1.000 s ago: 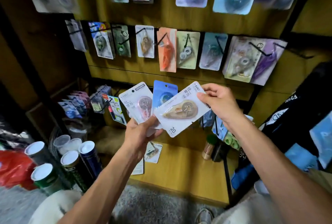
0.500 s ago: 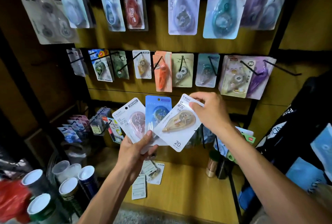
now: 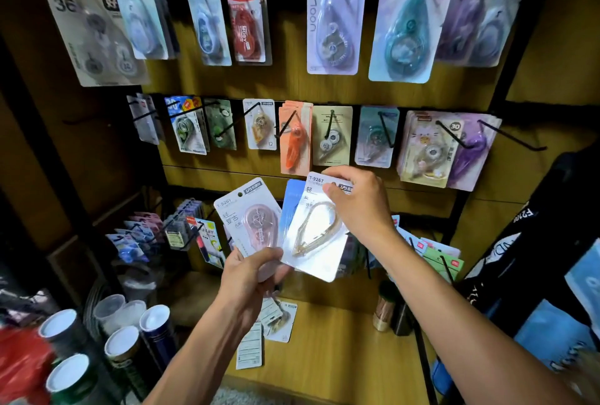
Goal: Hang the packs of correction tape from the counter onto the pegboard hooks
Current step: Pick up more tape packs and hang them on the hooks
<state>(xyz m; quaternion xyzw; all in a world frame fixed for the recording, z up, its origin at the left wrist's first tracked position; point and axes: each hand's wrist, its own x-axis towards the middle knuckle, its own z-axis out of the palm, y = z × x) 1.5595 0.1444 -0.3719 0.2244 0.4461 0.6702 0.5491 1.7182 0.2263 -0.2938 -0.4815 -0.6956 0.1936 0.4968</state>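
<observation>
- Here, right hand (image 3: 360,206) pinching the top edge of a white pack (image 3: 313,235) with a gold-toned tape, held upright before the pegboard (image 3: 285,80).
- Left hand (image 3: 250,278) closed on the lower ends of a pink pack (image 3: 250,213) and a blue pack (image 3: 290,200), fanned just left of it.
- Two more packs (image 3: 276,320) flat on the worktop (image 3: 341,365) below.

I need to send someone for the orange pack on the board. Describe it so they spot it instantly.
Find the wooden pegboard and follow its middle row of hooks. Near the centre, directly above the right hand, hangs the orange pack. It is the only bright orange card in that row, between a white pack and a beige pack.
</observation>
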